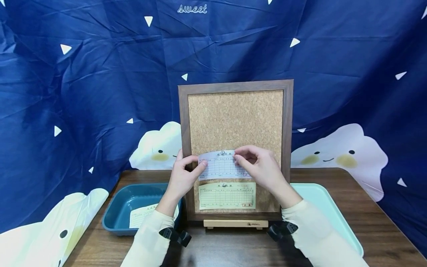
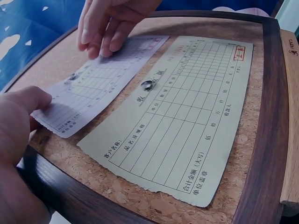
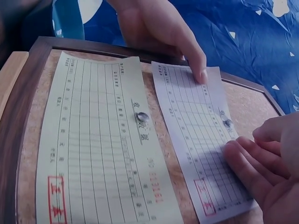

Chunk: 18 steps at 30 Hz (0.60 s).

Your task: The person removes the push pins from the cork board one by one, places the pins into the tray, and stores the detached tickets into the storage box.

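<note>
A pale lilac receipt slip (image 1: 217, 167) hangs on the framed corkboard (image 1: 235, 118), held near its top middle by a silver pushpin (image 3: 227, 123). My left hand (image 1: 183, 172) pinches its left edge, thumb on the printed face and the other fingers partly hidden behind. The fingertips of my right hand (image 1: 261, 167) rest against the slip's upper right part, right of the pin, with the fingers loosely bent. Below it, a light green receipt slip (image 2: 173, 126) is fixed by another silver pushpin (image 2: 147, 85); its lower left corner stands slightly off the cork in the left wrist view.
The board leans on a wooden stand (image 1: 235, 223) on a brown table (image 1: 220, 252). To the left sits a teal tray (image 1: 110, 218) with a pale slip (image 1: 141, 215) in it, partly behind my forearm. A mint tray (image 1: 333, 211) lies at right. Blue cloth (image 1: 100, 74) hangs behind.
</note>
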### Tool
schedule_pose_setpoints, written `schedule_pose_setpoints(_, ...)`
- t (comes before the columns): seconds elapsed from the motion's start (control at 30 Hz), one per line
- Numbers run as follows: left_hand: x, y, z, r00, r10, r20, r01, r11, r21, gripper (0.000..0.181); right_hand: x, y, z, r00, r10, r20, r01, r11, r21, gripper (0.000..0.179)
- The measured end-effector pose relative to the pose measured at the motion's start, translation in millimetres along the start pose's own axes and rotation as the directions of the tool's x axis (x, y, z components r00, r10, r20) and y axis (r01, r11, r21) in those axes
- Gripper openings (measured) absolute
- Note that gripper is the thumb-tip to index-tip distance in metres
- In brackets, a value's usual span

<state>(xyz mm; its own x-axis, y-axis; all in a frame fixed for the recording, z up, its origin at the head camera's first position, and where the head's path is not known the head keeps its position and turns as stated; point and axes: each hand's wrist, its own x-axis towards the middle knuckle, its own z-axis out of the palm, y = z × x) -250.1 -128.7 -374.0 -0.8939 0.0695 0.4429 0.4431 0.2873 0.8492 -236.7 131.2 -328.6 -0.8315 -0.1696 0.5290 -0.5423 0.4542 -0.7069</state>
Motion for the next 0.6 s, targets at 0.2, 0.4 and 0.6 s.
schedule_pose_setpoints(0.2,0.8,-0.3,1.0,1.0,0.002,-0.01,-0.002,1.0,-0.013,0.018,3.9,-2,9,0.999,0.008,-0.031,-0.008,1.0,0.007,0.01)
schedule_pose_setpoints(0.4,1.1,-2.1,1.6,1.0,-0.007,-0.01,0.007,1.0,-0.005,0.017,6.2,-5,17,0.999,-0.002,-0.041,0.0,0.999,-0.041,0.009)
schedule_pose_setpoints(0.6,1.3,-1.9,2.0,1.0,-0.02,-0.021,0.02,1.0,0.009,0.018,8.9,-9,26,0.998,-0.038,-0.056,0.034,0.996,-0.079,0.007)
